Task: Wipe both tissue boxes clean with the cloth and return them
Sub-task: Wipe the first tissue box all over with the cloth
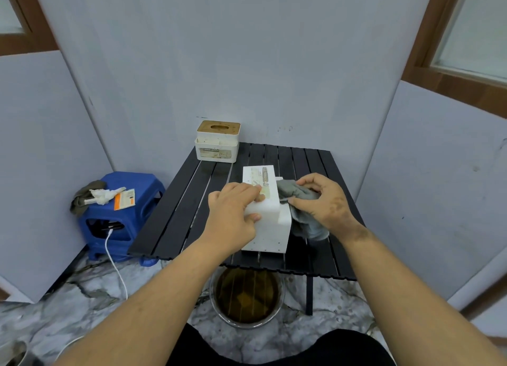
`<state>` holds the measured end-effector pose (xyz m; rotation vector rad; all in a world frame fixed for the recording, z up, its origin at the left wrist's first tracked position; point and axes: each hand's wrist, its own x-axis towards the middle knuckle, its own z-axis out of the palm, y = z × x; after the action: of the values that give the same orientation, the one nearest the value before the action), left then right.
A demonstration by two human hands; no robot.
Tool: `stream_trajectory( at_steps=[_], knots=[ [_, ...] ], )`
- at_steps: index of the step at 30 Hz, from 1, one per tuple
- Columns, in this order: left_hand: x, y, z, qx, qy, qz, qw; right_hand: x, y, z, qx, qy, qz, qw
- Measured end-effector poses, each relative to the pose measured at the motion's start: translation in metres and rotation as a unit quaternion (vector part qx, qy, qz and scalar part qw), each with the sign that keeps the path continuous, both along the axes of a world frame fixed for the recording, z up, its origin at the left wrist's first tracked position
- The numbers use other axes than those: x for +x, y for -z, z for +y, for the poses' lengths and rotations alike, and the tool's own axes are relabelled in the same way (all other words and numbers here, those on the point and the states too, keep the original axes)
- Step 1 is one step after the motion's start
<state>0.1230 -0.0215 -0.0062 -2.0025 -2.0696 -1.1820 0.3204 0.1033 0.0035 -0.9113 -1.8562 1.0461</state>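
Head view: near box (270, 220) lies tipped on its side on the counter (175, 217), white, rectangular, with a stepped lid edge. Its upward face carries a pale label with a dark strip of print; text too small to read. Small specks dot its front face. My left grip (233, 215) clamps the box's left end, fingers curled over the top edge, thumb on the side. My right grip (319, 201) pinches the cloth (304, 215), a grey, crumpled, soft rag, pressed against the box's right side; its tail hangs down to the counter.

Far box (217, 142) stands upright at the counter's back left corner, well apart from the near one. White body, brownish lid with an oval slot, stains on the lid and label.

Hidden or unclear: my hands cover the near box's left end and part of the label; the cloth covers its right side. Far box's back is out of sight.

Counter is black, slatted, with gaps between the slats. Under its front edge sits a round metal basin (248, 297) of brown liquid, partly hidden by the slats. Blue plastic stool (120, 217) stands left of the counter, holding a dark rag, crumpled tissue and an orange-white packet. White cable (116, 269) runs from the stool across the marbled floor (82, 289).
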Motion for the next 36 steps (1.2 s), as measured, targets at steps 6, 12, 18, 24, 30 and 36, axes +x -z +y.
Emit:
stream_trajectory(
  at_steps=[6,12,18,24,30,36],
  knots=[
    [0.001,0.005,0.002,0.014,0.003,-0.009,1.0,0.023,0.014,-0.033,-0.028,0.015,0.021,0.999],
    [0.0,0.01,0.002,0.025,0.01,-0.019,0.999,0.037,0.024,-0.066,0.073,0.021,-0.085,0.993],
    [0.0,0.01,-0.004,0.021,0.029,-0.033,0.999,0.037,0.039,-0.078,0.101,-0.043,-0.215,0.97],
    [-0.014,0.023,-0.015,0.035,0.056,-0.065,0.996,0.042,-0.014,-0.077,0.101,0.019,-0.061,0.993],
    [-0.008,0.034,-0.028,0.049,-0.018,-0.088,0.995,0.022,-0.055,-0.049,0.173,0.039,-0.033,0.984],
    [0.011,0.037,-0.017,0.065,-0.061,-0.186,0.979,-0.038,-0.027,-0.028,0.185,0.014,-0.177,0.967]
  ],
)
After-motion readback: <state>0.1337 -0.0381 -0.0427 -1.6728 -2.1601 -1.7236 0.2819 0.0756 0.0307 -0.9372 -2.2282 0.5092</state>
